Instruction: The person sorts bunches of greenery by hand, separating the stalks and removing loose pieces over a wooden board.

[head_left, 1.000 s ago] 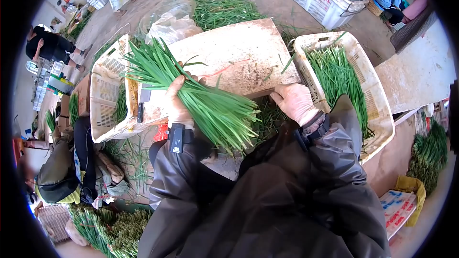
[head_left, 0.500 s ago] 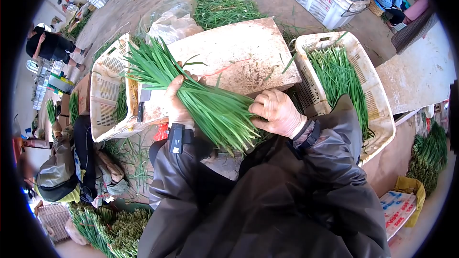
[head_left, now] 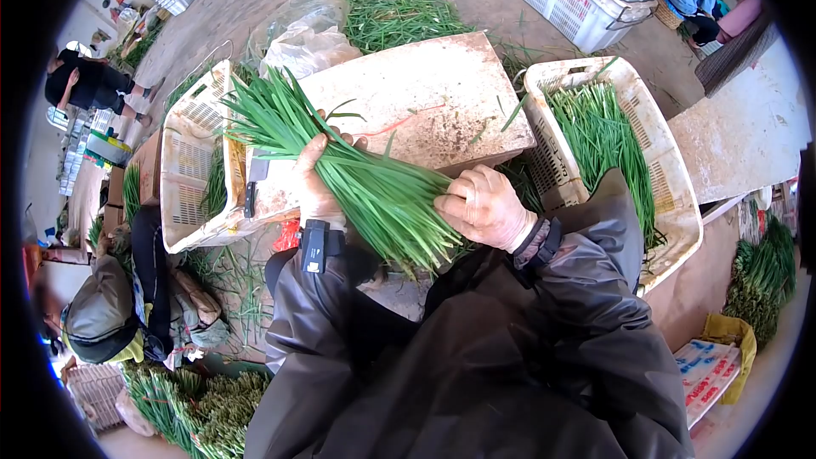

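Note:
A thick bunch of garlic chives [head_left: 382,200] lies slantwise across my lap side of the board, leaf tips toward the upper left and cut stem ends toward the lower right. Wrapped round its middle is my left hand [head_left: 314,187], with the thumb on top. My right hand [head_left: 486,208] is closed at the right edge of the bunch near the stem ends, its fingertips against the stems and partly hidden. Behind the bunch is a stained white board [head_left: 408,85], with a red strand [head_left: 404,121] on it. A knife [head_left: 250,197] with a dark handle rests at its left edge.
A white crate [head_left: 688,195] of chives stands at my right, another crate [head_left: 183,191] at my left. Beyond the board are a plastic bag [head_left: 310,42] and loose chives [head_left: 399,21]. Stacked crates [head_left: 569,4] and several people are farther off.
My right hand has shifted slightly left along the edge of the bunch. My left hand and the bunch stay in place. A person at the far top has moved right.

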A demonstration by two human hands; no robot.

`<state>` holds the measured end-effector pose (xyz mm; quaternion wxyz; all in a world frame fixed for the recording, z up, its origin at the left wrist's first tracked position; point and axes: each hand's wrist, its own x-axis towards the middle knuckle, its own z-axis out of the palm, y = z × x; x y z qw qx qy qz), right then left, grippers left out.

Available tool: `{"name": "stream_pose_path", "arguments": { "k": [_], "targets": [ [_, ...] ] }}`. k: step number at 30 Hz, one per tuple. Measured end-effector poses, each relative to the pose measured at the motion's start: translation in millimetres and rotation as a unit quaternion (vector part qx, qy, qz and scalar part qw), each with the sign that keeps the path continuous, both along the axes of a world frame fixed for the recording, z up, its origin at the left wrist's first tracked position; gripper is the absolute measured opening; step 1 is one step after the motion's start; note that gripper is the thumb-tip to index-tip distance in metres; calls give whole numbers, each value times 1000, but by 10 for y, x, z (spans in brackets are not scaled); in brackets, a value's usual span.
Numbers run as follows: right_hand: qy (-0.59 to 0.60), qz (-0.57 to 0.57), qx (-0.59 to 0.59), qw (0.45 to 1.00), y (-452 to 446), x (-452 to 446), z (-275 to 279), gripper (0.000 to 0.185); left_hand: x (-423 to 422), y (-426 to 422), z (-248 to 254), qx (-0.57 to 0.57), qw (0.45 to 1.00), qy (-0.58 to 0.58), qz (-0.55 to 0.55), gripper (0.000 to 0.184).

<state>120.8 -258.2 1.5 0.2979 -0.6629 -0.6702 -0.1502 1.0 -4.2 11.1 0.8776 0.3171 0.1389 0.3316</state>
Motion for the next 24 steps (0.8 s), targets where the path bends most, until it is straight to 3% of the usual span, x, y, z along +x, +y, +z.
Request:
{"name": "stream_pose_path", "arguments": {
  "k": [6, 10, 11, 12, 15, 17, 19, 21, 23, 24],
  "targets": [
    [121, -6, 100, 988, -14, 48, 56, 16, 9, 20, -33, 3, 1000, -12, -5, 52],
    [224, -125, 126, 958, -63, 213, 126, 10, -2, 3, 0, 6, 1000, -10, -6, 52],
    [186, -199, 109, 956, -97, 314, 102, 10, -3, -1, 6, 6, 1000, -8, -4, 52],
    [39, -282, 69, 956, -88, 412, 95, 10, -3, 3, 0, 6, 1000, -9, -5, 52],
    [-61, -363, -89, 926, -155, 613, -90, 14, -2, 8, -4, 5, 1000, -3, -6, 52],
    [137, -313, -268, 901, -216, 591, -134, 18, -10, -11, 17, 2, 1000, 12, -4, 52],
    [225, -265, -180, 920, -153, 505, -175, 22, 3, -16, 13, -17, 1000, 1, -16, 50],
    [374, -124, -46, 918, -63, 410, -228, 31, 13, -43, -4, -43, 999, -3, -19, 47],
    [459, -59, -69, 884, -3, 367, -209, 47, 25, -100, 9, -27, 999, 22, -25, 46],
    [482, -45, -97, 870, 21, 332, -198, 64, 38, -169, 52, -31, 998, 42, -21, 46]
  ]
}}
